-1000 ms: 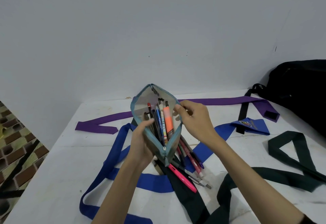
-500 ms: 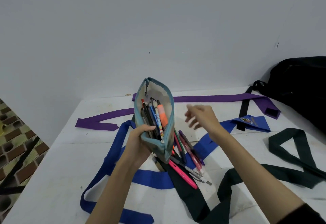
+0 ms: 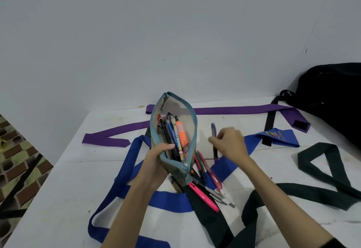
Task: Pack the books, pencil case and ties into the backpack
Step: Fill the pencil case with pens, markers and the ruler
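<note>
Fingers of left hand (image 3: 158, 159) grip open pencil case (image 3: 173, 136) at near-left edge; right hand (image 3: 231, 143) pinches purple pen (image 3: 214, 142) just right of it, above white table (image 3: 58, 199).

Soft even light, faint shadows, wide-angle edge bending, slight motion blur

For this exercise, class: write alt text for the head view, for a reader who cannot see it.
A person's left hand holds an open pencil case full of pens, while the right hand pinches a purple pen just beside it. Loose pens and blue, purple and black ties lie on the white table; a black backpack sits far right.
</note>
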